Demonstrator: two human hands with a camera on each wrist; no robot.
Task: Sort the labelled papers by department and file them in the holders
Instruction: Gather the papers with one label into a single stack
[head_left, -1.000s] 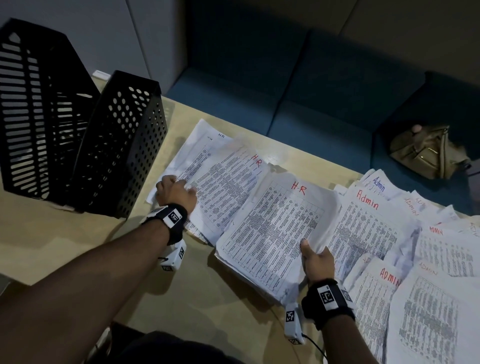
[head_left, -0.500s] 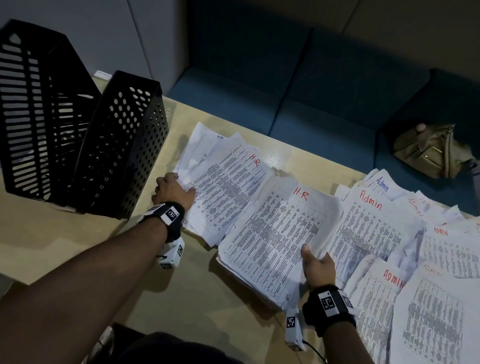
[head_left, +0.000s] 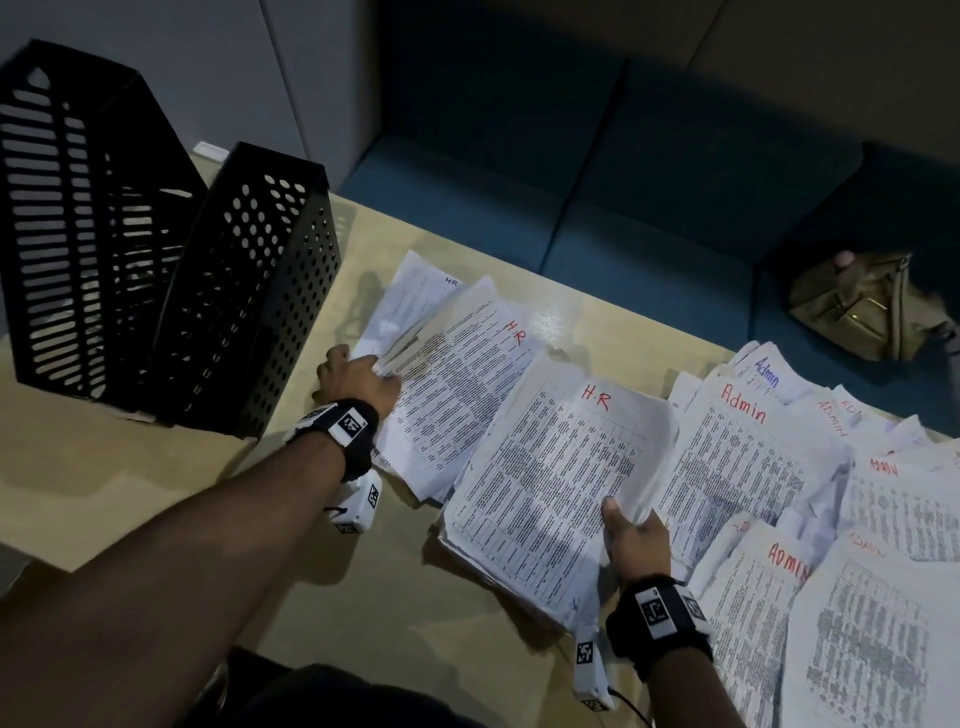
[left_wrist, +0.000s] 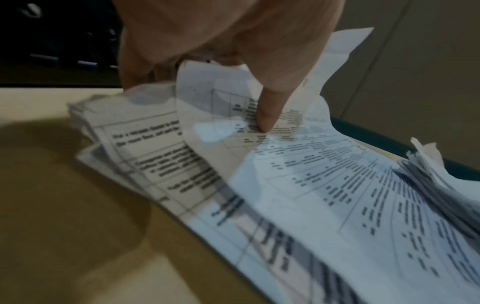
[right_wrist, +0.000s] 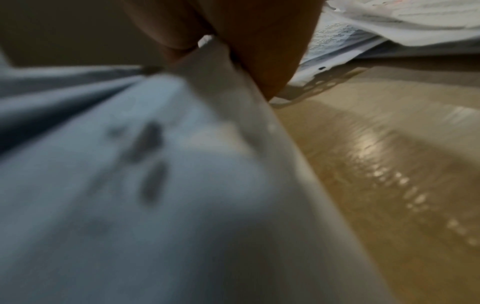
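Note:
Printed sheets marked HR lie in two overlapping heaps on the wooden table (head_left: 130, 483). My left hand (head_left: 363, 375) pinches the left edge of the far HR heap (head_left: 457, 384); its thumb (left_wrist: 267, 111) presses on top and the fingers curl under the raised, curled sheets (left_wrist: 298, 174). My right hand (head_left: 631, 527) grips the near right edge of the closer HR stack (head_left: 545, 478), whose edge (right_wrist: 223, 86) is pinched between thumb and fingers. Admin sheets (head_left: 743, 467) spread to the right. Two black holders stand at the left: a slotted one (head_left: 78, 208) and a perforated one (head_left: 249, 291).
A blue sofa (head_left: 597, 208) runs behind the table's far edge, with a tan bag (head_left: 862, 306) on its seat at the right. More Admin sheets (head_left: 857, 649) cover the near right corner. Bare tabletop shows in front of the holders.
The left edge of the far HR heap has bunched and risen under my left hand. The right edge of the closer HR stack has lifted. Both hands stay almost in place.

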